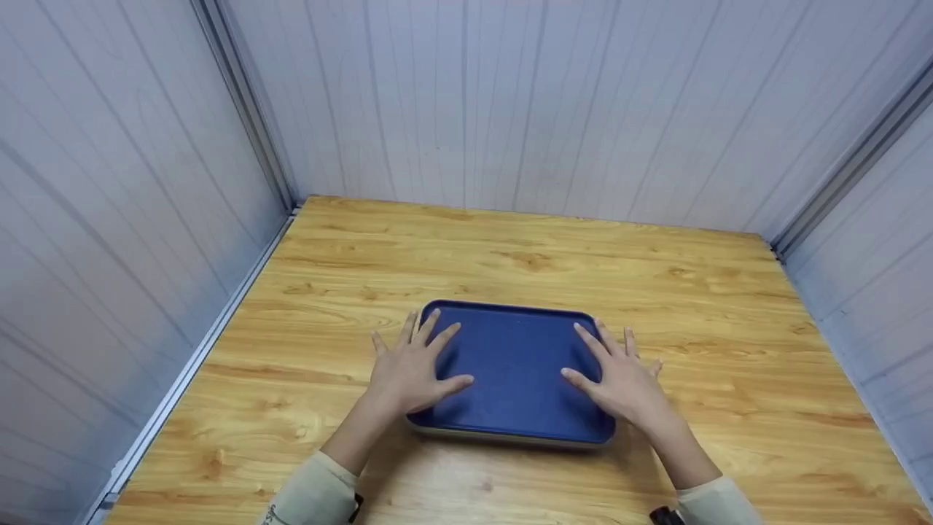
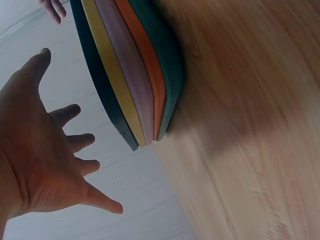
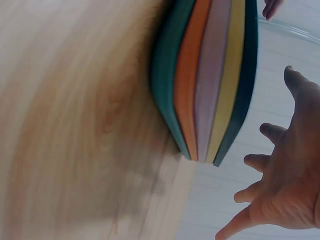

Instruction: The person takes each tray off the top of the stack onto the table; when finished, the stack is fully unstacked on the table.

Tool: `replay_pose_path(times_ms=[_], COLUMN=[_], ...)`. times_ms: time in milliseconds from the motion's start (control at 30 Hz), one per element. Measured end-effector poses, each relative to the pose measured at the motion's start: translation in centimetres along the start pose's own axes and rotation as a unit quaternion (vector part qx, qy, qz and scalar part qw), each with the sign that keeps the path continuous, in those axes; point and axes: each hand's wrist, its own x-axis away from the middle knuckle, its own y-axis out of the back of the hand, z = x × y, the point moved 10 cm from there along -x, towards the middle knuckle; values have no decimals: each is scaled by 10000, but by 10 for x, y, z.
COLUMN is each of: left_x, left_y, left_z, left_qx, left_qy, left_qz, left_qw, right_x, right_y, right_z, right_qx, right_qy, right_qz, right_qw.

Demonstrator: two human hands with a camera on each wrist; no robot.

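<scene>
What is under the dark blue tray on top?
Under the dark blue tray the wrist views show a stack of four more: yellow tray, pale purple tray, orange tray, teal tray. Their faces are covered; only edges show.

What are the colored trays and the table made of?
The trays look like plastic: smooth, matte, each one solid colour (dark blue on top, then yellow, lilac, orange, teal), with thin rounded rims. The table looks like wood or a wood-print laminate: yellow-brown grain and knots with a slight sheen. Which of the two I cannot tell.
</scene>
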Motion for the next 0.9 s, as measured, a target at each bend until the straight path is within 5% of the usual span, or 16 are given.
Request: replay_pose_path(times_ms=[900], left_x=[7], left_y=[-25], left_z=[42], left_qx=[500], left_qy=[559], left_qz=[-160], left_qw=[9971], right_x=[8], right_y=[-32], right_z=[-39], right_qx=[-876], right_qy=[-751], right_qz=[263], right_qw=[9930])
